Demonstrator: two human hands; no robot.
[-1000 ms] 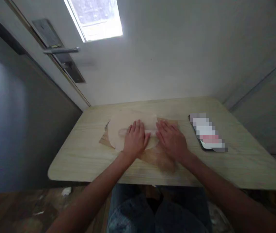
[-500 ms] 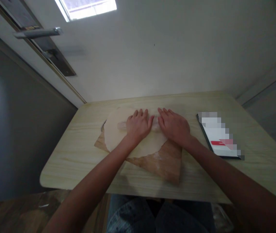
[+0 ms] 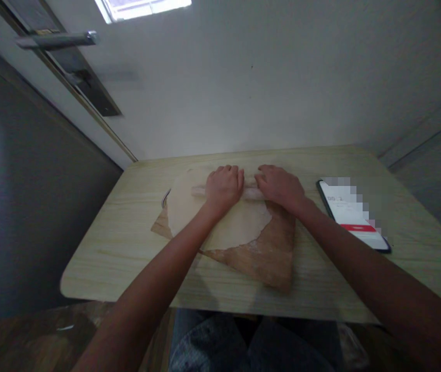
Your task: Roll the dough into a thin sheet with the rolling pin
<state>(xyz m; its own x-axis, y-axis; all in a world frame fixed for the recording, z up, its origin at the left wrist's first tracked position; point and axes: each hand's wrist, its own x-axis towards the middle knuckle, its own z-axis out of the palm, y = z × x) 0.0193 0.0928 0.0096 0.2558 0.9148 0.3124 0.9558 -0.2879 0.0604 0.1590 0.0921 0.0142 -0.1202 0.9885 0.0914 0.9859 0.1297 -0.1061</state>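
Left hand point(image 3: 224, 186), right hand point(image 3: 280, 186) covered pale cylindrical rolling pin point(image 3: 253, 194) atop flat cream dough point(image 3: 238, 226); clamping unclear; even pressure suited.

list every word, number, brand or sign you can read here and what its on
"00:2", faint, on the phone screen; anything after it is pixelated.
Fainter line below it, and a mark on the red bar: too small to read.
Dough, board, rolling pin: no readable text.
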